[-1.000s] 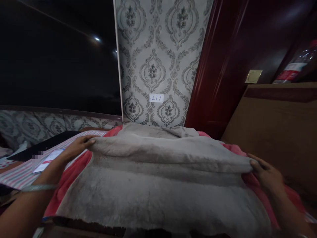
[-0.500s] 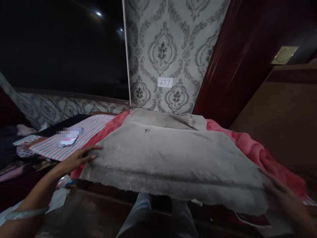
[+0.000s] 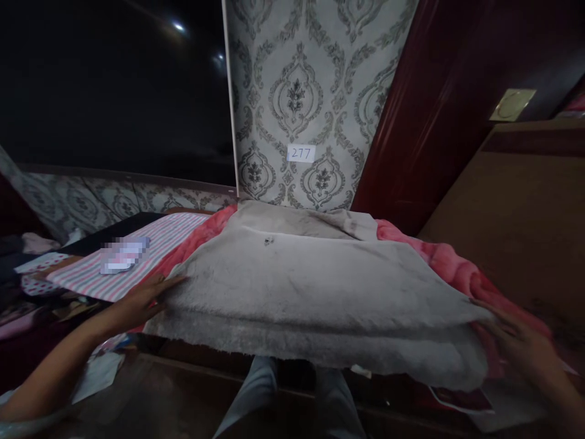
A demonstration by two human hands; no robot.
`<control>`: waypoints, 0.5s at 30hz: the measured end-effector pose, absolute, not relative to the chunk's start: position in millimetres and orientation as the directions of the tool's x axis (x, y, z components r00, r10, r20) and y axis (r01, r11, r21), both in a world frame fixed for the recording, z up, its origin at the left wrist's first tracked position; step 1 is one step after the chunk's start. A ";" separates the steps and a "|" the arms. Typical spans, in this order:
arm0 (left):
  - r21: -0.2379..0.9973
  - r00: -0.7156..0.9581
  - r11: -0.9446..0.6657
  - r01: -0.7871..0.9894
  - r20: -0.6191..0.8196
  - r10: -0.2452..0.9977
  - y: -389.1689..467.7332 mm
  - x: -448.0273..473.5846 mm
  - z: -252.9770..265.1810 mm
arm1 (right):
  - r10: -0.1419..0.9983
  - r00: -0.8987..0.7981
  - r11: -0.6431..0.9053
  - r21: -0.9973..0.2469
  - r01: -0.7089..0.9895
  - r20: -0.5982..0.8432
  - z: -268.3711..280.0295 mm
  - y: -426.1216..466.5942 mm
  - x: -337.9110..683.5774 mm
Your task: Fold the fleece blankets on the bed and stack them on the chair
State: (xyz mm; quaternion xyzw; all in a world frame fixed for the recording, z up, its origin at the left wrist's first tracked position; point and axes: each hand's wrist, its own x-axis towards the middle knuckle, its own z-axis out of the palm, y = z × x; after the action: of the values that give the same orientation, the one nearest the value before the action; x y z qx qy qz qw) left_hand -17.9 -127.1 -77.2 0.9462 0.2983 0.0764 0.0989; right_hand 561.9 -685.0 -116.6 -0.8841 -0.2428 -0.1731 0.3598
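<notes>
A grey plush cloth (image 3: 320, 274) with a small dark mark near its top fold lies spread in front of me, its near edge hanging down. At its left edge, my left hand (image 3: 148, 299) is closed on the fabric, index finger along the top. On the opposite side, my right hand (image 3: 514, 332) pinches the right edge and draws it into a point; part of its grip is in shadow. Beneath the cloth lies a red fluffy blanket (image 3: 450, 262), showing on both sides.
To the left, a striped cloth (image 3: 169, 235) carries a blurred-out item (image 3: 123, 255). A large dark screen (image 3: 114, 91) hangs on the patterned wall, beside a paper label reading 277 (image 3: 301, 153). At right stands a brown panel (image 3: 516, 207). My legs (image 3: 260, 390) are below the cloth.
My left hand has shifted slightly down and left along the cloth's edge. My right hand has moved up a little, pulling the right edge outward. The view has turned slightly right.
</notes>
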 end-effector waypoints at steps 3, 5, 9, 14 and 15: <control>0.234 0.783 -0.795 0.559 0.168 0.599 -119.6 -11.3 -78.5 | 0.321 0.825 -0.554 -0.614 0.562 0.466 -115.7 -678.6 572.7; 0.254 0.759 -0.795 0.550 0.244 0.604 -116.1 -5.2 -72.7 | 0.350 0.793 -0.536 -0.589 0.606 0.498 -112.0 -674.1 576.0; 0.279 0.656 -0.765 0.580 0.397 0.642 -116.0 11.7 -33.4 | 0.330 0.750 -0.607 -0.479 0.634 0.573 -82.4 -665.2 574.8; 0.229 0.384 -0.640 0.733 0.638 0.667 -121.8 37.1 50.7 | 0.079 0.779 -0.672 -0.544 0.502 0.622 -3.7 -650.5 567.8; 0.230 0.345 -0.619 0.751 0.662 0.665 -122.2 40.2 68.3 | 0.007 0.784 -0.645 -0.596 0.478 0.621 13.8 -648.5 566.0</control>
State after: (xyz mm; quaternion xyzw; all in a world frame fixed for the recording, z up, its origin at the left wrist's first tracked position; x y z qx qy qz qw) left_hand 40.2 -122.2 68.3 0.8181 0.4329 0.3742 -0.0576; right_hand 566.0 -648.5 13.8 -0.8571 -0.1417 -0.2969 0.3965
